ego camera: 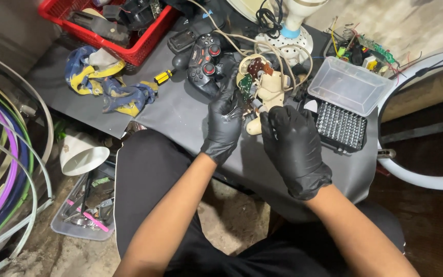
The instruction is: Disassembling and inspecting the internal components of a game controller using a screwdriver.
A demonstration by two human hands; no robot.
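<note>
Cream plastic housing (270,87) with a small green circuit board (245,84) sits on the grey table mat (180,110), opened up, just ahead of both gloved hands. Left hand (225,120) in black glove grips the board side of the housing, fingers curled closed on it. Right hand (292,141) also gloved, closed round a thin tool (258,106); tip points up-left into the housing. Tool type unclear. Housing's long axis runs roughly toward the person; left hand nearer the board. White cables (283,51) loop behind. Black game controller (206,64) just left of it. Clear-lidded bit case (342,102) to the right, lid open. Red basket (129,31) far left top, yellow-handled screwdriver (162,77) near a blue-yellow rag (103,84). No readable labels.
</note>
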